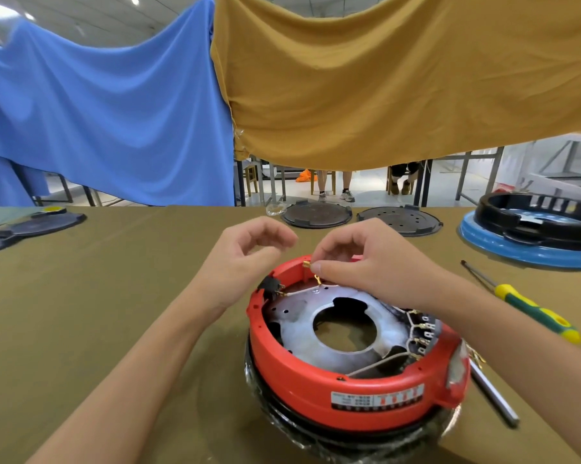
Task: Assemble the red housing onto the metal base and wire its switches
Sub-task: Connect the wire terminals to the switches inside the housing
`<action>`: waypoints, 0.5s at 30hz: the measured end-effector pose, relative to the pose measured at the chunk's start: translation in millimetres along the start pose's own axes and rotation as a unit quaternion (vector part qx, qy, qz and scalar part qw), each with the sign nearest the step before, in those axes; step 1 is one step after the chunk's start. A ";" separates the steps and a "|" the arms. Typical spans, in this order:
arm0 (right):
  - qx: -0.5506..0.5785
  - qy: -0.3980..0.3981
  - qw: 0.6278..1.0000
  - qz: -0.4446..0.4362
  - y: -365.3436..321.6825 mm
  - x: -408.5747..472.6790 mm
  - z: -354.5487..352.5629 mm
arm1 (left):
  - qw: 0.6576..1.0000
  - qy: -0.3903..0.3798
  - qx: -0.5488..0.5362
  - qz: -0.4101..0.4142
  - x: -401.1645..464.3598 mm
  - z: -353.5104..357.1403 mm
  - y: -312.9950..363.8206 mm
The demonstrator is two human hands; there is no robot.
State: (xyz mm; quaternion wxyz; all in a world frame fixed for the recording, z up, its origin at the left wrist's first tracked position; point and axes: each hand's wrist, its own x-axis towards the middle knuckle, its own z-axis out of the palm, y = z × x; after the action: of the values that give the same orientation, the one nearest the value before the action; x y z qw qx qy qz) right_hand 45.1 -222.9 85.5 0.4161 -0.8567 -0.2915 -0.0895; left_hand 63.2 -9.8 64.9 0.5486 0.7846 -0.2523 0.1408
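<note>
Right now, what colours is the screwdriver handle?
Yellow and green, on the screwdriver right of the housing; head view.

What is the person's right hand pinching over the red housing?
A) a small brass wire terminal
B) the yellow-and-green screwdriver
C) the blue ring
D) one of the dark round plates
A: the right hand pinches a small brass terminal at the far rim of the red housing, while the screwdriver lies untouched on the table to the right.
</note>
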 end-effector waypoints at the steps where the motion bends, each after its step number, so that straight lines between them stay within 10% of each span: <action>1: -0.025 0.002 1.000 0.001 -0.9 -0.5 1.9 | 0.999 0.022 0.028 -0.034 1.6 -2.9 -2.9; 6: -0.136 -0.022 0.990 0.020 -9.1 -2.6 9.6 | 0.974 -0.067 0.068 -0.208 -1.5 3.2 -13.1; 15: -0.232 -0.100 0.967 0.035 -24.1 -7.3 17.9 | 0.953 -0.153 0.063 -0.254 -4.2 8.9 -1.9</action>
State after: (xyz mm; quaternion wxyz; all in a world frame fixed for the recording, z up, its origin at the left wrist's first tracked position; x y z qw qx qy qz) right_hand 23.7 -200.6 87.2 0.1771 -0.9441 -0.2725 -0.0541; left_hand 60.3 -16.5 58.1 0.4700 0.8681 -0.1159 -0.1098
